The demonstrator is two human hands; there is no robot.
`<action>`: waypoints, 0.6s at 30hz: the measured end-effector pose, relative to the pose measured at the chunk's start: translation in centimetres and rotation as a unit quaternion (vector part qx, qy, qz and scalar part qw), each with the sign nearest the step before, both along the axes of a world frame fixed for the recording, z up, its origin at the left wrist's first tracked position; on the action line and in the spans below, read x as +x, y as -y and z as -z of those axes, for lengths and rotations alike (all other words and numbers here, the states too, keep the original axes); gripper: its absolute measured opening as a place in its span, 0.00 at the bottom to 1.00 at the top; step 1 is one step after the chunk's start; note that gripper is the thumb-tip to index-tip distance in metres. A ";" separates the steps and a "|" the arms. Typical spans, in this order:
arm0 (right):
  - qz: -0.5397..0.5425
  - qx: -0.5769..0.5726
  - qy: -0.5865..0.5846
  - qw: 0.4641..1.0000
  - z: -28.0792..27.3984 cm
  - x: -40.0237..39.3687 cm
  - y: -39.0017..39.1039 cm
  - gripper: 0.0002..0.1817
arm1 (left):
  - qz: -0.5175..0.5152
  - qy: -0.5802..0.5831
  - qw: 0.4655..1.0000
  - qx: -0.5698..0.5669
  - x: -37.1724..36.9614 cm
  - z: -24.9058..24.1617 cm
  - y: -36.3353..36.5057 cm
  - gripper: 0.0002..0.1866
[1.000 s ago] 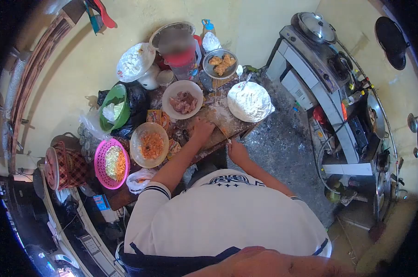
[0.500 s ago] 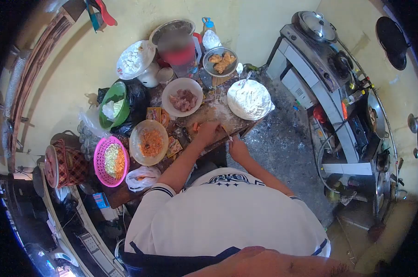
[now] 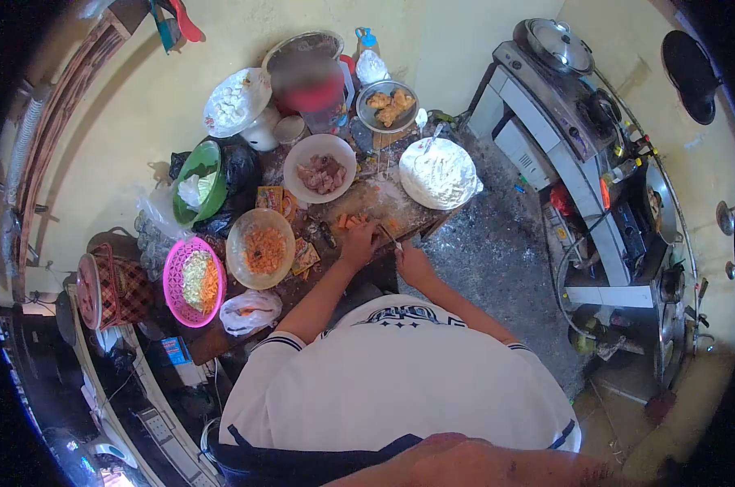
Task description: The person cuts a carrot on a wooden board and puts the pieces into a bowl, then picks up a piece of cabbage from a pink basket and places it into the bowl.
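My left hand is closed at the front edge of the wooden table, its fingers curled down over carrot that they mostly hide. Small orange carrot pieces lie at its fingertips. My right hand grips the handle of a knife, whose thin blade slants up and left to beside the left fingers. Left of my left hand stands a pale bowl of chopped carrot. Beyond both hands is a white bowl with raw meat pieces.
A basin of white flour stands at the table's right corner. A pink basket with shredded vegetables and a plastic bag lie left. Fried pieces fill a strainer behind. A stove stands right, across the grey floor.
My left hand has shifted slightly left and down, showing more carrot pieces beyond its fingers. My right hand and the knife have moved a little left and nearer me.
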State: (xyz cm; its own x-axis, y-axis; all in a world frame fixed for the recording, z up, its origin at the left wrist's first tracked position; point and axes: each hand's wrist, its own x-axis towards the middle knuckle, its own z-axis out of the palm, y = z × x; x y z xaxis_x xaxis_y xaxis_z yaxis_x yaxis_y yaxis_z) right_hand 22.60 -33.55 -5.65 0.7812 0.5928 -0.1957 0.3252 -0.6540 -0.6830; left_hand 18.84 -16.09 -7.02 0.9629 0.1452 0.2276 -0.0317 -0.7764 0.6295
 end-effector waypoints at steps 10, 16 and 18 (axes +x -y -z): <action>0.005 -0.034 0.001 0.999 0.0 -0.2 -0.2 0.15 | 0.018 -0.029 0.999 0.027 0.1 -0.5 -0.1 0.22; 0.001 -0.028 0.013 1.000 0.2 -0.3 -0.2 0.15 | 0.009 -0.015 0.999 0.042 0.3 -0.4 0.0 0.22; 0.001 -0.028 0.021 0.999 0.1 -0.4 -0.3 0.15 | 0.006 -0.014 0.999 0.035 0.5 -0.1 0.1 0.22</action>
